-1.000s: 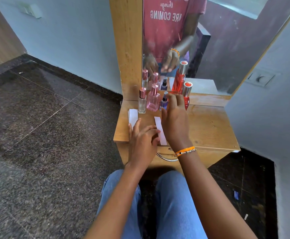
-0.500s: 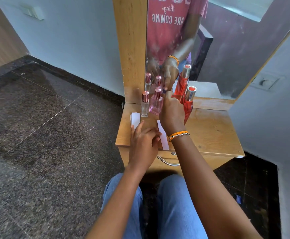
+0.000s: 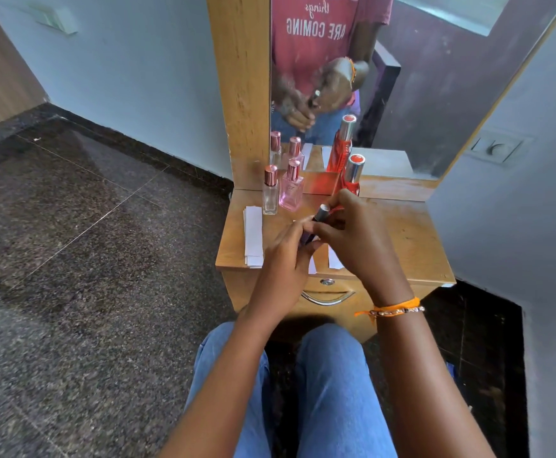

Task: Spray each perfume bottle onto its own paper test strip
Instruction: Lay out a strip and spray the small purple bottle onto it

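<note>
purple glass, dark cap: a small perfume bottle (image 3: 316, 223) is held over the middle of the wooden dresser top (image 3: 412, 239), tilted, cap toward one o'clock. left hand (image 3: 286, 259) clamps its body, right hand (image 3: 356, 239) pinches the cap. judged step: uncapping. test strip (image 3: 334, 259) lies directly beneath; spare strips (image 3: 253, 236) at nine o'clock. next move calls for pulling the cap off, then aiming the nozzle at that strip.

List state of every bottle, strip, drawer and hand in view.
Small dark bottle: lifted, tilted, in both hands.
Clear bottle: upright, capped.
Pink bottle: upright, capped.
Red bottle: upright, capped.
Strip stack: flat on table.
Drawer: closed.
Left hand: gripping bottle.
Right hand: gripping bottle.
</note>
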The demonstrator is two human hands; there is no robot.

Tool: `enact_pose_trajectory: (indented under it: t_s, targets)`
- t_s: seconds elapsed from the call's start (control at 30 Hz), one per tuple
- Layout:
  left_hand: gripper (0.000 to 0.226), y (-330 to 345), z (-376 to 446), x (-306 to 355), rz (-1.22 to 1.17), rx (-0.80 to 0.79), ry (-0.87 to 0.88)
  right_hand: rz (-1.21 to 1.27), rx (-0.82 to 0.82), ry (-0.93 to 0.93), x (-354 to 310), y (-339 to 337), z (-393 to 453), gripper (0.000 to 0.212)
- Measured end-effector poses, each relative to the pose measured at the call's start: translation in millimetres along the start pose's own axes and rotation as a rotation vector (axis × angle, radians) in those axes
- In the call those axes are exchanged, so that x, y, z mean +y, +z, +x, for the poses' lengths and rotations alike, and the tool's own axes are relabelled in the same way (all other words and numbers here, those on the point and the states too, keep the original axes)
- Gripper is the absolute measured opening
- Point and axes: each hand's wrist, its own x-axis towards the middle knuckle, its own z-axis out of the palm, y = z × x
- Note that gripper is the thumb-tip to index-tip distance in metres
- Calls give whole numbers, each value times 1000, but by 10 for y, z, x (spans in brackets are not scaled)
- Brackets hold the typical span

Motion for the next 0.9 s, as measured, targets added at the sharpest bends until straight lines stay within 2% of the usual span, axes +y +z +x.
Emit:
enact_pose_trajectory:
  t_s: [0.07, 0.13, 0.27, 0.4, 0.5, 0.63, 0.73, 0.83, 0.9]
  targets:
    - [29, 7, -34, 46, -48, -32, -54, 123, 15, 7, 42, -54, -38, 11]
    - [30, 16, -69, 95, -158, -52, -104, 215, 39, 17, 40, -95, -77, 12]
    - [20, 43, -74, 175, -328, -26, -106, 526, 12, 33, -26, -115, -157, 5]
    - [26, 21, -55, 242, -407, -1, -148, 633, -3, -51, -19, -117, -192, 8]
    - [29, -2, -47, 286, -506, -71, -196, 644, -49, -94, -32, -148, -198, 13]
    - [32, -27, -34, 305, -820, -195, -320, 584, -117, -101, -60, -235, -132, 13]
    - [33, -70, -21, 284, -1114, -397, -401, 614, -171, -89, -59, -256, -108, 13]
    - [34, -77, -88, 247, -1346, -578, -458, 704, -65, -64, -37, -356, -47, 7]
    - [33, -58, -154, 223, -1332, -558, -478, 645, 11, -97, 13, -511, 18, 11]
